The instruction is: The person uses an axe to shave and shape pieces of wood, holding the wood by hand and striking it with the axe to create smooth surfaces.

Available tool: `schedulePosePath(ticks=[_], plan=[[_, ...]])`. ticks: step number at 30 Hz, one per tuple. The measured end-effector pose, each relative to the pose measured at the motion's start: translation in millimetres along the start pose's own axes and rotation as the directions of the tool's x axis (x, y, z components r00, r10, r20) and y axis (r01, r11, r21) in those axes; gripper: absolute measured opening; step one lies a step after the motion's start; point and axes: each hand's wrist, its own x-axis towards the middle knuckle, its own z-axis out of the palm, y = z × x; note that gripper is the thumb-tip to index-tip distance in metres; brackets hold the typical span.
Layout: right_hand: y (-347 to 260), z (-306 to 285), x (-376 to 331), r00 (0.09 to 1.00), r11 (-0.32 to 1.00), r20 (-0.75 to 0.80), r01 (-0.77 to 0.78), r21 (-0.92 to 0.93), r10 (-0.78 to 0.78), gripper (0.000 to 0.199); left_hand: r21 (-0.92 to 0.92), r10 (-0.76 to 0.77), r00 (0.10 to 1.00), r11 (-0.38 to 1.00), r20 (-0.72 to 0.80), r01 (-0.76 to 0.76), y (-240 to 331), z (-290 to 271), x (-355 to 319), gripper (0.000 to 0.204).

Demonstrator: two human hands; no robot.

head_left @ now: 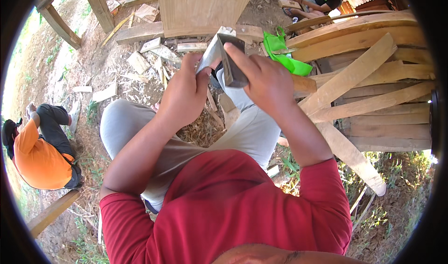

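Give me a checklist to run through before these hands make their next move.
1. Left hand on the grey flat-sided piece: ok, thumb and fingers at its pale side.
2. Right hand on the piece: ok, index fingertip at its upper end.
3. Fingers clear of any sharp edge: cannot tell.
4. Ground ahead free of loose wood scraps: not ok, many lie scattered.
5. Person in orange out of reach: ok, seated well off to the left.
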Motion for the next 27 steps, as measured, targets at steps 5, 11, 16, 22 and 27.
schedulePosePath(ticks=[5,11,16,22,27], plan=[[35.4,15.7,14.3,0.943,0.926,-0.026,-0.319,0.203,0.331,0.046,-0.012,-0.093,0.988,0.995,0.123,0.095,2.1,1.7,-0.2,0.037],[44.5,33.3,-18.4,0.7,0.272,0.233,-0.529,0.804,0.675,0.025,-0.244,0.111,0.976,0.968,0.189,-0.062,-24.1,22.2,-10.8,0.037],[34.7,48.6,-47.4,0.677,-0.049,0.275,-0.333,0.942,0.682,0.022,-0.281,0.03,0.928,0.956,0.372,0.082,-13.1,23.8,-13.5,0.035],[14.2,44.9,-45.2,0.695,-0.167,0.289,-0.241,0.956,0.659,0.028,-0.321,0.018,0.87,0.933,0.493,0.162,-12.4,24.9,-8.9,0.036],[21.0,35.9,-44.7,0.792,0.109,0.178,-0.293,0.95,0.583,0.044,-0.308,0.112,0.93,0.951,0.351,0.001,-5.4,19.7,-7.8,0.038]])
